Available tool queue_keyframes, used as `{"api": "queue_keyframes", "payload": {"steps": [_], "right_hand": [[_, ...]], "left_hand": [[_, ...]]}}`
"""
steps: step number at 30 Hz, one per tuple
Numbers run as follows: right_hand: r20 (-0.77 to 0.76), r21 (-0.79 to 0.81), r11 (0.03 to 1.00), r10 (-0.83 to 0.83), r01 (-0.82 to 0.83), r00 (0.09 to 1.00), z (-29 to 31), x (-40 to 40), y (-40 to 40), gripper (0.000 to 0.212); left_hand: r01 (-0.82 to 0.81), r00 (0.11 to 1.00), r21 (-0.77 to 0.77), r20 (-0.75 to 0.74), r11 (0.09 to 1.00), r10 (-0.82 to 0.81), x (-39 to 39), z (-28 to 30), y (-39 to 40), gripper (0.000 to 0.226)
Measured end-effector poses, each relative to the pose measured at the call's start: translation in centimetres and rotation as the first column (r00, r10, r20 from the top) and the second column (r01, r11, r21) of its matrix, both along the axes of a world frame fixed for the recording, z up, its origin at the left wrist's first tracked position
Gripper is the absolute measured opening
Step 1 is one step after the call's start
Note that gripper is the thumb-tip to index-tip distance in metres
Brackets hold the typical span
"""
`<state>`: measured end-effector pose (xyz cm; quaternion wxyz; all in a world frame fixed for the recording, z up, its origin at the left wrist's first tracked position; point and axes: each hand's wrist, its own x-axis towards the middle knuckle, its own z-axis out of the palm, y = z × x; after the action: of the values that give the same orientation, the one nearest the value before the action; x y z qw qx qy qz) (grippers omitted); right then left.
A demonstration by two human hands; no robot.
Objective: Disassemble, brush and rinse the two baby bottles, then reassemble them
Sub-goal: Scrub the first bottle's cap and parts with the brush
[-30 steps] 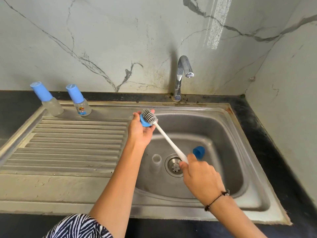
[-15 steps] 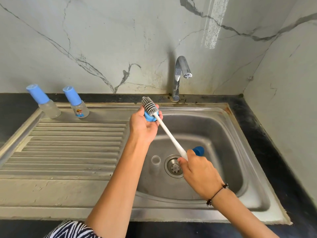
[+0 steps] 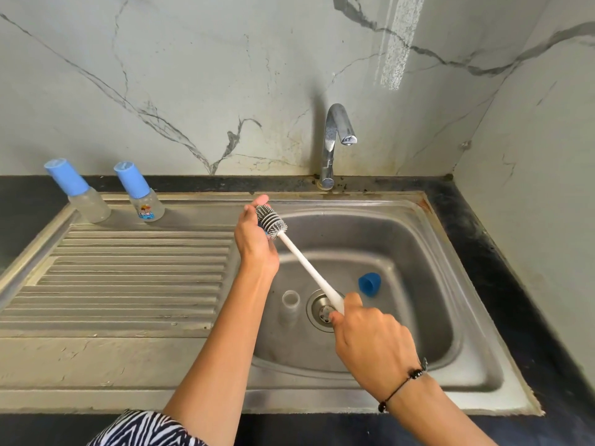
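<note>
Now nearly hidden, blue ring (image 3: 266, 232) in left hand (image 3: 254, 236); right hand (image 3: 370, 336) grips brush (image 3: 302, 255).

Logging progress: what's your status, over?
Left hand holds blue part, brush on it. Right hand grips handle. Cap in sink. Nothing blocking.

Two capped bottles (image 3: 79, 191) (image 3: 140, 192) side by side at the back of the draining board (image 3: 128, 278), left of the basin (image 3: 418, 252); inside it, an open bottle (image 3: 289, 305) left of the drain (image 3: 322, 310), a cap (image 3: 369, 283) right, tap (image 3: 335, 143) behind
</note>
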<state>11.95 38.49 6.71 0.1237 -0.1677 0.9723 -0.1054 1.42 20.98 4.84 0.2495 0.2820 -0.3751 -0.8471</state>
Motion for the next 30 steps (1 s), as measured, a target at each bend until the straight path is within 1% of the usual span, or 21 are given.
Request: {"api": "queue_keyframes", "payload": {"steps": [3,5,9,11,13,16,17,18,20,21,22,23,25,26,28,30], "right_hand": [[0.083,-0.084,0.995,-0.039,0.046,0.996,0.4,-0.8,0.0,0.025],[0.099,-0.115,0.991,-0.056,0.068,0.994,0.4,-1.1,-0.1,0.026],[0.049,-0.093,0.995,-0.033,0.037,0.998,0.0,-0.3,0.2,0.024],[0.026,-0.077,0.996,-0.042,0.044,0.999,-0.1,-0.8,0.6,0.023],[0.007,-0.068,0.996,-0.059,0.060,0.998,0.1,-1.6,1.0,0.022],[-0.018,-0.041,0.999,-0.036,0.035,0.999,0.2,-1.5,1.3,0.023],[-0.027,-0.029,0.999,-0.026,0.025,0.999,0.1,-1.2,1.3,0.023],[-0.034,-0.019,1.000,-0.025,0.025,0.999,0.1,-1.2,1.3,0.024],[-0.037,-0.021,0.999,-0.051,0.050,0.998,0.2,-1.6,1.4,0.023],[-0.033,-0.029,0.998,-0.063,0.062,0.998,0.2,-1.8,1.4,0.023],[-0.029,-0.037,0.997,-0.066,0.065,0.997,0.3,-2.0,1.4,0.023],[-0.029,-0.041,0.997,-0.060,0.059,0.998,0.3,-1.9,1.4,0.023],[-0.027,-0.048,0.998,-0.031,0.030,0.999,0.3,-1.4,1.1,0.023],[-0.022,-0.056,0.998,-0.019,0.018,1.000,0.3,-1.2,1.1,0.024],[-0.013,-0.069,0.997,-0.027,0.026,1.000,0.1,-1.3,1.1,0.024],[-0.010,-0.074,0.996,-0.045,0.044,0.999,0.0,-2.0,1.2,0.024]], "left_hand": [[-0.004,1.000,-0.099,-0.024,0.995,0.002,0.2,0.1,0.9,0.031],[-0.009,0.999,-0.133,-0.041,0.991,0.003,0.2,0.1,1.2,0.033],[0.002,1.000,-0.195,0.013,0.981,0.000,-0.2,-0.4,0.4,0.038],[0.049,0.998,-0.301,0.043,0.952,-0.038,0.3,-1.1,0.3,0.045],[0.122,0.993,-0.410,0.058,0.904,-0.107,0.8,-1.8,0.6,0.051],[0.168,0.986,-0.471,0.077,0.866,-0.149,0.9,-2.6,-0.1,0.056],[0.182,0.983,-0.515,0.093,0.838,-0.156,0.8,-2.8,-0.5,0.057],[0.213,0.977,-0.585,0.121,0.783,-0.175,0.9,-3.0,-0.8,0.058],[0.278,0.958,-0.713,0.158,0.644,-0.239,1.4,-3.1,-0.8,0.059],[0.282,0.954,-0.729,0.145,0.624,-0.262,1.6,-2.9,-0.6,0.058],[0.267,0.957,-0.719,0.120,0.642,-0.263,1.6,-2.7,-0.5,0.056],[0.240,0.965,-0.687,0.091,0.686,-0.246,1.5,-2.4,-0.4,0.053],[0.185,0.982,-0.565,0.065,0.804,-0.180,1.2,-2.0,-0.6,0.042],[0.180,0.983,-0.498,0.058,0.848,-0.174,1.2,-1.9,-0.6,0.037],[0.208,0.977,-0.427,0.043,0.880,-0.210,1.6,-1.6,-0.2,0.031],[0.219,0.974,-0.361,0.029,0.907,-0.223,1.7,-1.0,0.0,0.031]]}}
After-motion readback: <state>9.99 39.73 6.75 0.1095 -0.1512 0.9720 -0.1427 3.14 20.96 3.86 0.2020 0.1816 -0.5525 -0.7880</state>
